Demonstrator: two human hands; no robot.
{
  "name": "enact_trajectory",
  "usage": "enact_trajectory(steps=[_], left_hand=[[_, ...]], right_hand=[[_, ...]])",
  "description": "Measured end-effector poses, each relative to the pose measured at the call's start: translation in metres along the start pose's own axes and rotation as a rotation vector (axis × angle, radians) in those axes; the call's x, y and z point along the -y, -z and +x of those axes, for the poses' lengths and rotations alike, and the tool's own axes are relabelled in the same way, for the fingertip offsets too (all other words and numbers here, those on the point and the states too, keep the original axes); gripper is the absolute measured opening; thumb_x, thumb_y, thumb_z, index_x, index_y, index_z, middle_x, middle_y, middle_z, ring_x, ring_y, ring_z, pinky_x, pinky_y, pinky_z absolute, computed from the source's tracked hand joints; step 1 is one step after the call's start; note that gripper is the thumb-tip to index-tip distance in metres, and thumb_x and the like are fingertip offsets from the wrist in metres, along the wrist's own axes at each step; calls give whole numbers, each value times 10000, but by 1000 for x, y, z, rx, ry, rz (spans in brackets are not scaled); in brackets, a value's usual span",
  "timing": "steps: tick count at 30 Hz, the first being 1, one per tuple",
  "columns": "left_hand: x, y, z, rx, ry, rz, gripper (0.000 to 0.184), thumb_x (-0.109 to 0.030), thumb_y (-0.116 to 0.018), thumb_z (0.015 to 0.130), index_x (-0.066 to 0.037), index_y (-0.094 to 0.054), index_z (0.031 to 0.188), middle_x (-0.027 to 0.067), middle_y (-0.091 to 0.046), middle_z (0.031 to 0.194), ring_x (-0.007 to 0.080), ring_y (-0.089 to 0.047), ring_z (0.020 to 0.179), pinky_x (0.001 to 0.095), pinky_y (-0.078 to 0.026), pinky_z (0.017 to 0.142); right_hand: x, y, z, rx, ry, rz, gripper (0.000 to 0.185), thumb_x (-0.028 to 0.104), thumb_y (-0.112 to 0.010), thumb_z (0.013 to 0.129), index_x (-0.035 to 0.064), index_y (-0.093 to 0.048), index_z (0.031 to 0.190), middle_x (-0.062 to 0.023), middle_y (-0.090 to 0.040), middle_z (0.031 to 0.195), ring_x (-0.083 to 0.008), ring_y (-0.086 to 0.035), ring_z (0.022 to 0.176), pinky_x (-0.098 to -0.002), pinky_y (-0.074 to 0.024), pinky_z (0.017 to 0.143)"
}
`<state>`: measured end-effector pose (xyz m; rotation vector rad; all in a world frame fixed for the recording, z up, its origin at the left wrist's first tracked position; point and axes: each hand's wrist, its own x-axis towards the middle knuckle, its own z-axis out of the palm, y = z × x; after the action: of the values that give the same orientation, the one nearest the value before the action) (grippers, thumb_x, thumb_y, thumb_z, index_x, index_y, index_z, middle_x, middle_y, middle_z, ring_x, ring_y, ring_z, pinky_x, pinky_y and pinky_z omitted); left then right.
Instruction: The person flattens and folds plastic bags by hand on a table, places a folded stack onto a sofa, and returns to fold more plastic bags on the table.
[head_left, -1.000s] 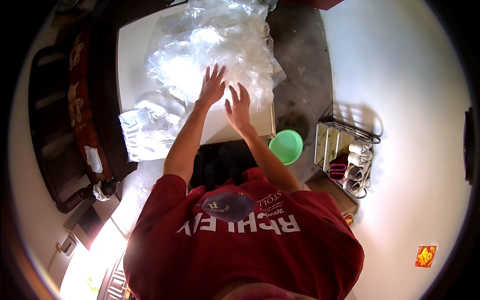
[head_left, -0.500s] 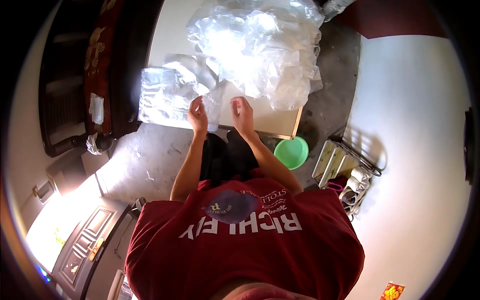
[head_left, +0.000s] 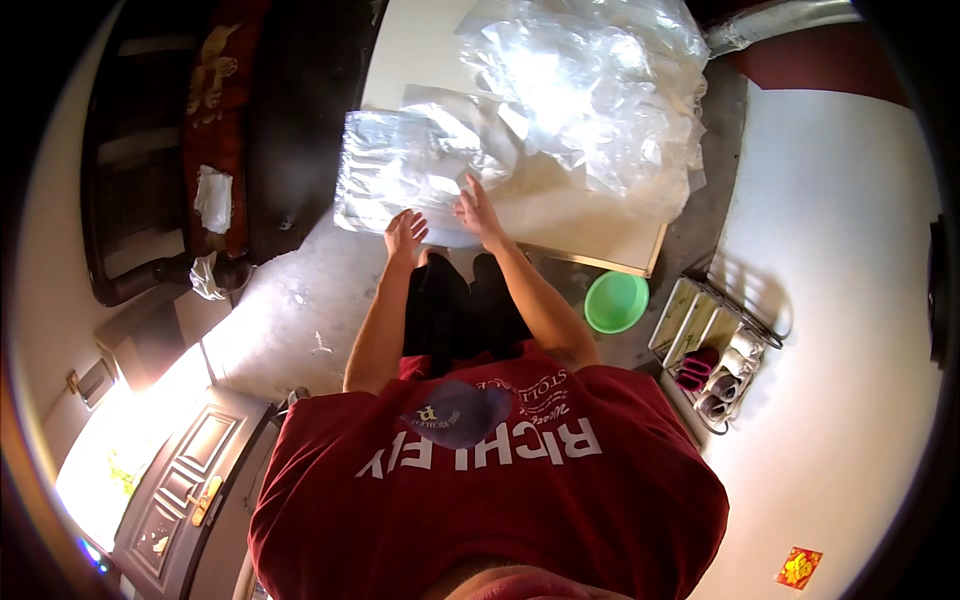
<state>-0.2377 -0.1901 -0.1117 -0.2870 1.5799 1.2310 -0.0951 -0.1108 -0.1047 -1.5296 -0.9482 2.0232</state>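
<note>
A flat stack of clear plastic bags [head_left: 385, 170] lies at the near left corner of the pale table. My left hand [head_left: 405, 236] is at the near edge of this stack, fingers stretched and apart, with nothing visible in it. Over the stack's right part, my right hand [head_left: 478, 213] reaches out with its fingers extended. Whether its fingertips touch the plastic I cannot tell. A big loose heap of crumpled clear plastic bags [head_left: 600, 110] covers the far right of the table, shining with glare.
The table [head_left: 590, 225] has a wooden edge. Below its right corner, a green basin [head_left: 616, 302] stands on the floor. Further right, a rack [head_left: 715, 350] holds shoes beside the white wall. A dark wooden bench [head_left: 215, 130] is at left, a door [head_left: 180, 480] at lower left.
The view has turned, so the table and its plastic sit further right. My hands are now nearer the flat stack's front edge, the left one lower and the fingers of both more stretched.
</note>
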Motion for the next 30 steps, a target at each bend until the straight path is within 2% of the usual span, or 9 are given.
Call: enact_trajectory(steps=[4, 7, 11, 17, 19, 23, 25, 28, 30], left_hand=[[-15, 14, 5, 154, 59, 122, 362, -199, -492, 861, 4, -431, 1155, 169, -531, 1102, 268, -558, 956, 348, -477, 807], [-24, 12, 6, 169, 79, 178, 370, -201, -495, 862, 7, -426, 1160, 171, -530, 1103, 264, -550, 972, 347, -473, 811], [-24, 3, 12, 287, 177, 114, 510, -308, -529, 852, 2, -356, 1218, 187, -513, 1122, 281, -537, 994, 356, -464, 833], [-31, -25, -6, 509, 216, 54, 770, -391, -563, 820, -37, -134, 1353, 185, -363, 1280, 284, -458, 1098, 365, -417, 899], [-32, -33, -22, 466, 54, 314, 840, -391, -584, 806, -40, -66, 1367, 175, -377, 1271, 270, -447, 1104, 360, -387, 923], [-31, -26, -48, 585, -90, 676, 908, -295, -637, 770, -18, -11, 1366, 156, -437, 1186, 229, -518, 932, 293, -486, 662], [-32, -25, -70, 464, -190, 702, 780, -250, -642, 754, 1, -192, 1341, 131, -518, 1047, 196, -541, 800, 266, -461, 534], [-23, -13, -65, 341, -371, 705, 314, -211, -606, 753, -11, -540, 985, 39, -561, 690, 139, -500, 585, 299, -424, 499], [-15, -4, -66, 379, -347, 576, 303, -186, -591, 756, -14, -530, 998, 47, -560, 706, 134, -501, 580, 292, -427, 479]], right_hand=[[-28, -15, 23, -287, 242, -607, 400, 330, -510, 839, 77, -519, 1150, -156, -616, 916, -280, -601, 803, -354, -464, 712], [-29, -22, 13, -368, 301, -374, 385, 334, -510, 838, 55, -557, 1099, -181, -607, 940, -299, -593, 839, -367, -456, 746], [-4, -25, -30, -423, 146, -526, 391, 303, -537, 828, 28, -536, 1105, -196, -604, 903, -329, -581, 819, -393, -451, 729], [9, -32, -87, -198, 685, -684, 411, 197, -551, 810, -42, -436, 1123, -250, -490, 1076, -406, -464, 965, -424, -401, 789], [0, -36, -89, -196, 788, -720, 462, 195, -555, 805, -35, -394, 1172, -244, -486, 1089, -408, -462, 981, -432, -386, 826], [-15, -37, -91, -17, 707, -806, 517, 222, -560, 794, -21, -374, 1211, -231, -476, 1137, -368, -453, 1039, -435, -329, 897], [-20, -37, -87, 142, 716, -939, 552, 237, -572, 774, -26, -367, 1214, -217, -471, 1151, -343, -448, 1059, -435, -322, 905], [-29, -38, -99, 118, 834, -933, 549, 244, -588, 753, -19, -389, 1192, -197, -482, 1136, -329, -440, 1071, -443, -325, 900], [-37, -38, -103, 154, 803, -968, 499, 218, -581, 756, -6, -419, 1171, -184, -458, 1162, -332, -422, 1083, -439, -332, 893]])
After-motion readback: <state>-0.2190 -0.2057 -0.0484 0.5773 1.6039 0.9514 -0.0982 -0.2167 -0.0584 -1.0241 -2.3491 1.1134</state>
